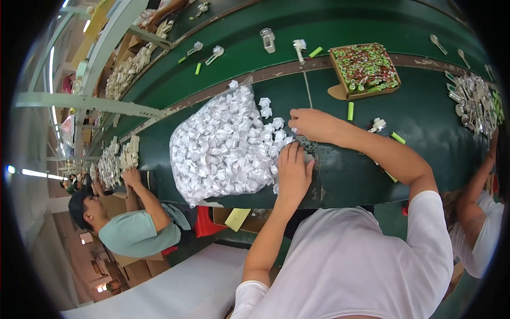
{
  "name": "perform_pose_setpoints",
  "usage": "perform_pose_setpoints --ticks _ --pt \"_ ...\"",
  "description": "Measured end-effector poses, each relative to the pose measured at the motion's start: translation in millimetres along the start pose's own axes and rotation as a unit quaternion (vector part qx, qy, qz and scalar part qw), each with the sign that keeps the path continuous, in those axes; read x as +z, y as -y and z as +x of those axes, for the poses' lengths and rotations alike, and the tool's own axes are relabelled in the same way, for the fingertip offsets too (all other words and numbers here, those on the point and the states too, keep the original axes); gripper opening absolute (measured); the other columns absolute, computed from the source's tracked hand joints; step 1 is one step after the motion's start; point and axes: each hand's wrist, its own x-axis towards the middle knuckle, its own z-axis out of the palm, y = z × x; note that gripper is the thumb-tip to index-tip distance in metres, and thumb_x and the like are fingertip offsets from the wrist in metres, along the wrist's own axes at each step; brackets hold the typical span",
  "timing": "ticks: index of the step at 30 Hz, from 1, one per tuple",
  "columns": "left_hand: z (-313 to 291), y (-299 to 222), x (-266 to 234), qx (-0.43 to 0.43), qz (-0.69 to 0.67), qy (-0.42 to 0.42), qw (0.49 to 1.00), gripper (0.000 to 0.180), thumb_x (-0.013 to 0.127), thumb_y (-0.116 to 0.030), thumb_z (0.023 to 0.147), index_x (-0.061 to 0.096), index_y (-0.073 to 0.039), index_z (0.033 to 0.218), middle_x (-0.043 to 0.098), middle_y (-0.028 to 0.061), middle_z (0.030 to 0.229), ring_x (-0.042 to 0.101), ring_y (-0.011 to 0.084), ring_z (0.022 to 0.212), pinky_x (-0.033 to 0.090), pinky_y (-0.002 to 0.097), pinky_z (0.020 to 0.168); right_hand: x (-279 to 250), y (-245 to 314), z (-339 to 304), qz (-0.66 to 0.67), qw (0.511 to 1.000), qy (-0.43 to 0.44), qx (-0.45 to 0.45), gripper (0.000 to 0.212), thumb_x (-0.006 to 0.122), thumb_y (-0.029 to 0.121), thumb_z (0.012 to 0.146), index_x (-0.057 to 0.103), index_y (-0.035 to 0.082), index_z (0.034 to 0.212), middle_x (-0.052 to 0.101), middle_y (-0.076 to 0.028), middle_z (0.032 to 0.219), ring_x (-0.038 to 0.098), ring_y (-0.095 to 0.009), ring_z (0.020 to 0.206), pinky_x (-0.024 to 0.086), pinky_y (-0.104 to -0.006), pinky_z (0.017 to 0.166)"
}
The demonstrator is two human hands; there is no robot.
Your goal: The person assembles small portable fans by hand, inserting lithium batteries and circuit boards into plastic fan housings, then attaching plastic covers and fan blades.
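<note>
A large clear plastic bag (pixel 212 146) full of small white plastic parts lies on the green table, its right side open. Several loose white parts (pixel 265 108) have spilled beside its mouth. My right hand (pixel 311 126) is bent down beside them, fingertips pinched around a small white part that is mostly hidden. Just nearer to me, my left hand (pixel 294 169) rests with its fingers down at the edge of the pile and its thumb apart. Between both hands there is a dark speckled patch (pixel 306 143) on the tabletop.
An open cardboard box (pixel 366 72) of green cylindrical cells with red wires stands far right. Green cells (pixel 350 111) and a white wired part (pixel 377 125) lie nearer. Silvery assemblies (pixel 474 103) are heaped at right. Beyond runs a green conveyor (pixel 234 45). Co-workers (pixel 135 226) sit on both sides.
</note>
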Motion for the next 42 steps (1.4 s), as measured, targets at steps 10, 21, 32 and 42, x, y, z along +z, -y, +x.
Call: perform_pose_setpoints --ticks 10,21,32,42 --pt "20 -40 -12 -0.04 -0.156 -0.054 0.985 0.022 0.068 -0.007 0.088 0.064 0.005 0.105 0.064 0.0168 0.1 0.062 0.031 0.081 0.05 0.0393 0.071 -31 8 -68 0.026 0.984 -0.048 0.172 0.048 0.079 0.015 0.079 0.053 -0.007 0.113 0.068 -0.025 0.088 0.066 -0.045 0.093 0.055 -0.0487 0.078" --pt "23 -105 58 0.083 -0.18 0.019 0.98 0.053 0.072 -0.017 0.085 0.052 0.001 0.131 0.048 0.0245 0.129 0.047 0.0454 0.12 0.042 0.0496 0.1 -30 -7 -62 -0.048 0.99 0.0 0.13 0.029 0.073 0.008 0.077 0.061 -0.006 0.1 0.066 -0.024 0.086 0.067 -0.042 0.087 0.055 -0.0477 0.078" --pt "20 -94 61 0.1 -0.196 0.077 0.972 0.034 0.068 -0.001 0.083 0.059 0.002 0.116 0.056 0.0182 0.111 0.054 0.0386 0.103 0.049 0.0447 0.089 -37 -50 24 0.128 0.989 0.01 0.068 0.031 0.077 0.019 0.075 0.069 0.0 0.099 0.07 -0.019 0.085 0.07 -0.033 0.082 0.055 -0.0407 0.072" --pt "-1 -50 23 -0.172 -0.684 0.022 0.708 0.034 0.056 0.003 0.096 0.052 0.0 0.13 0.058 0.0132 0.123 0.062 0.0202 0.1 0.054 0.0304 0.083 -38 -93 121 0.141 0.896 -0.368 0.203 0.032 0.074 0.021 0.081 0.064 -0.002 0.101 0.068 -0.02 0.1 0.068 -0.032 0.091 0.053 -0.0416 0.081"
